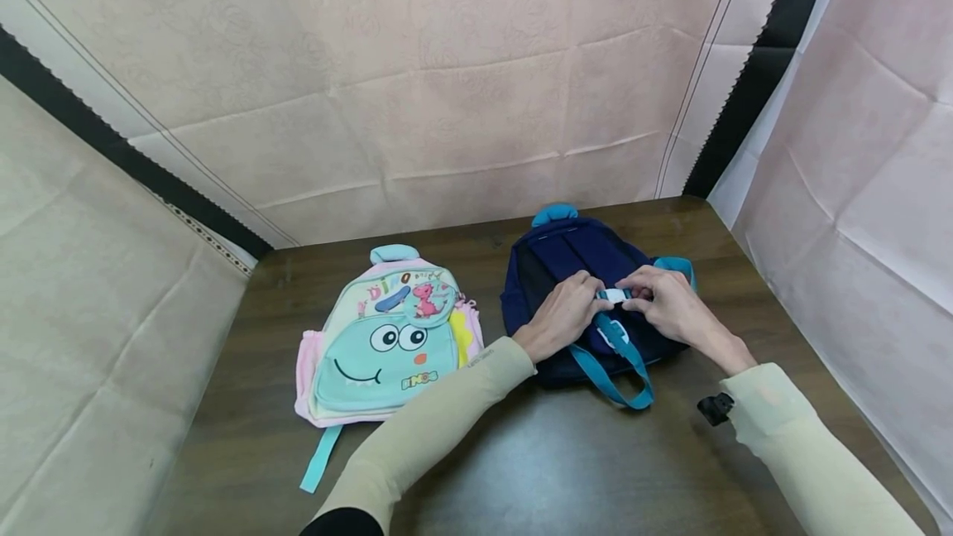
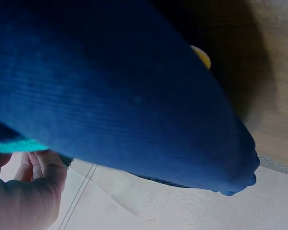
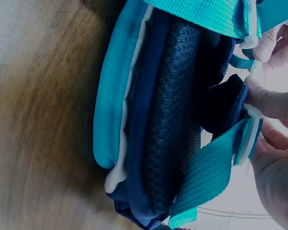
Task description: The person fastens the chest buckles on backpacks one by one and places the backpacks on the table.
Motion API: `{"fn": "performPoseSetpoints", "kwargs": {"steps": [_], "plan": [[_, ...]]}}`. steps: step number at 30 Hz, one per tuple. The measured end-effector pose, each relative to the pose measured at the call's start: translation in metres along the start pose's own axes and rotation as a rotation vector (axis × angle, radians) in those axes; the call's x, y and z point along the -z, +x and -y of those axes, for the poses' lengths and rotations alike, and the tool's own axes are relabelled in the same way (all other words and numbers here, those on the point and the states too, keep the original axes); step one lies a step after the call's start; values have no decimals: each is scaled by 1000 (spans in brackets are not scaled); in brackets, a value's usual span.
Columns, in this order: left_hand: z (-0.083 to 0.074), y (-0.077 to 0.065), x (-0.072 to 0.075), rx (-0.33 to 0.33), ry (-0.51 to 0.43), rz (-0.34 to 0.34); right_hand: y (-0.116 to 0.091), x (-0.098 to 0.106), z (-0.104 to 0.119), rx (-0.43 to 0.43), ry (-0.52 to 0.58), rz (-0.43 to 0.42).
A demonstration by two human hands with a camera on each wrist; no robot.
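Observation:
A navy backpack (image 1: 588, 242) lies on the table with its padded back and teal straps upward. Over its middle, a small white buckle (image 1: 615, 295) on a narrow teal strap spans between both hands. My left hand (image 1: 563, 313) pinches the buckle's left end with bent fingers. From the other side, my right hand (image 1: 670, 304) pinches its right end between thumb and fingers. In the right wrist view, both hands meet above the straps beside a white strap adjuster (image 3: 252, 129). The backpack's navy side (image 2: 115, 96) fills most of the left wrist view, hiding the buckle.
Left of the navy backpack stands a pastel children's backpack (image 1: 357, 379) with a cartoon face, its teal strap end (image 1: 322, 460) trailing on the table. The brown wooden table (image 1: 521, 470) meets pale fabric walls (image 1: 462, 106) at the back and sides.

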State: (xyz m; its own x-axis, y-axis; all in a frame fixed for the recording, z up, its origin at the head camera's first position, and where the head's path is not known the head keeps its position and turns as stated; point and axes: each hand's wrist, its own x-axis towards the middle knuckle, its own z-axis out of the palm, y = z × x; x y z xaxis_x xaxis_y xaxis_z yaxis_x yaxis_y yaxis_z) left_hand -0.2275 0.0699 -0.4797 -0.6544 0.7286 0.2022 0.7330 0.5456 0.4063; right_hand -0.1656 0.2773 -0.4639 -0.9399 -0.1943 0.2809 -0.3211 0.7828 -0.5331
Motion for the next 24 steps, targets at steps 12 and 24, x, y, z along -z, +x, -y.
{"fn": "performPoseSetpoints", "kwargs": {"steps": [12,24], "plan": [[2,-7,9,20,90,43,-1,-3,5,-25,-22,27],[5,-16,23,40,155,94,-4,-8,12,-75,-51,33]]}}
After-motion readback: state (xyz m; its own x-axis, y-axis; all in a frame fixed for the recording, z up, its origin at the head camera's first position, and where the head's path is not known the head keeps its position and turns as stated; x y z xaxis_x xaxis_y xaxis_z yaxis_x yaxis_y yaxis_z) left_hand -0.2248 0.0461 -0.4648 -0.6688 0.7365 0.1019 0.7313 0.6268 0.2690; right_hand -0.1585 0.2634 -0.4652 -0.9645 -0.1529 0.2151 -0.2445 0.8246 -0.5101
